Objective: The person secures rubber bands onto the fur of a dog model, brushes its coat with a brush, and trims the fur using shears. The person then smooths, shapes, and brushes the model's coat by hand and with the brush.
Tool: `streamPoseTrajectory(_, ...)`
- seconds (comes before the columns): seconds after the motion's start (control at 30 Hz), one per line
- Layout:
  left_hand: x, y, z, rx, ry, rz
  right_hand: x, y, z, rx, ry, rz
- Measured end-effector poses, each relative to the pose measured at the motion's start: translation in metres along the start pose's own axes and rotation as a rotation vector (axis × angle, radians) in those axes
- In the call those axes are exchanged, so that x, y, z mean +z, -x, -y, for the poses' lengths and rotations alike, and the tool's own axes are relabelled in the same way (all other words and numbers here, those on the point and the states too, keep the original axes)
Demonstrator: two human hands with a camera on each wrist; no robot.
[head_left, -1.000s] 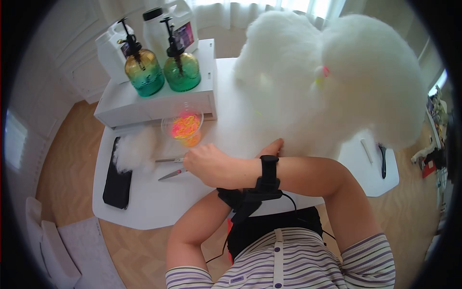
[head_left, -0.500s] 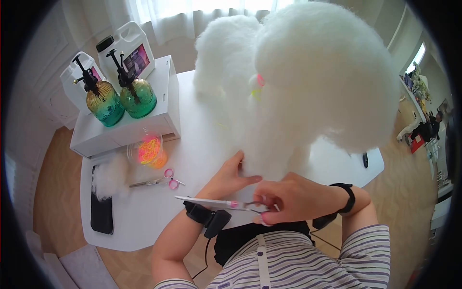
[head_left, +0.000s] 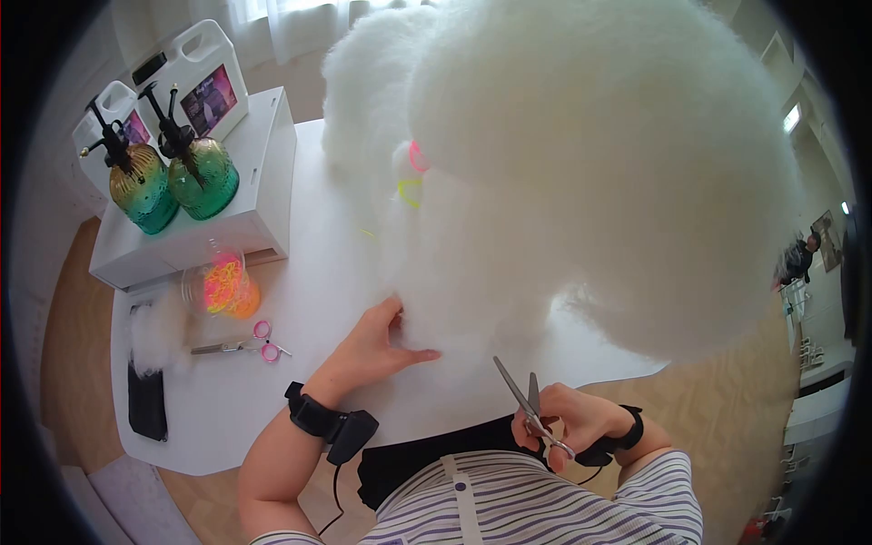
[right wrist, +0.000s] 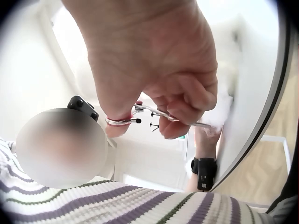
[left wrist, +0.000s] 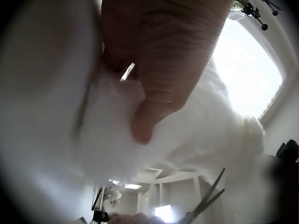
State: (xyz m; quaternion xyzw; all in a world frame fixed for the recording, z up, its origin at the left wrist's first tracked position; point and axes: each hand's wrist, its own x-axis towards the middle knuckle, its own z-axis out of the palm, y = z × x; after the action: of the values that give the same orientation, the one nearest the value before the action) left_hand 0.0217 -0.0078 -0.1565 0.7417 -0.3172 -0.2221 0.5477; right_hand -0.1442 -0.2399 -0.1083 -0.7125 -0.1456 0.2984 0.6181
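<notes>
The right hand (head_left: 581,413), curled through the open-bladed scissors (head_left: 534,404), hung by the near edge of the worktop (head_left: 318,400), below the white fluffy form (head_left: 581,182). The left hand (head_left: 368,350) touched the form's base, thumb spread wide. Bare surface lay leftward. Earlier, the closed blades had crossed above the left forearm.

You have two pairs of scissors (head_left: 530,400) (head_left: 263,350), two spray bottles (head_left: 141,191) (head_left: 204,180), two white jugs (head_left: 213,91) (head_left: 136,127), one clear cup (head_left: 193,295), one black pouch (head_left: 147,404), one white box (head_left: 182,256), one loose fluff tuft (head_left: 156,336). On you: two wrist cameras (head_left: 351,436) (head_left: 595,451).
</notes>
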Motion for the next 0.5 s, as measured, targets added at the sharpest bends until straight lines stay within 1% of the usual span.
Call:
streamPoseTrajectory(0.07,0.000,-0.001,0.002,-0.022,0.011,0.007,-0.003,0.002,-0.009,-0.168,0.073,0.059)
streamPoseTrajectory(0.13,0.000,-0.001,0.004,-0.045,0.019,0.021,0.000,0.004,-0.004,-0.128,0.021,0.032)
streamPoseTrajectory(0.2,-0.001,-0.001,0.006,-0.035,-0.094,0.012,0.002,0.006,-0.001,-0.087,-0.027,0.003)
streamPoseTrajectory(0.27,0.002,-0.002,0.020,-0.006,-0.040,0.002,0.005,0.009,-0.002,-0.113,-0.038,-0.106)
streamPoseTrajectory(0.3,0.004,-0.003,0.022,0.024,0.009,-0.012,0.006,0.011,-0.005,-0.109,-0.040,-0.107)
streamPoseTrajectory(0.37,0.002,0.000,0.016,0.001,-0.008,-0.012,0.006,0.015,-0.014,-0.103,-0.011,-0.179)
streamPoseTrajectory(0.4,0.001,0.000,0.011,-0.018,-0.027,-0.014,0.005,0.012,-0.015,-0.100,-0.014,-0.179)
streamPoseTrajectory(0.47,0.001,0.000,0.008,-0.017,-0.021,-0.015,0.004,0.005,-0.015,-0.332,0.222,-0.242)
streamPoseTrajectory(0.5,0.001,0.000,0.007,-0.014,-0.018,-0.017,0.004,0.007,-0.015,-0.329,0.221,-0.242)
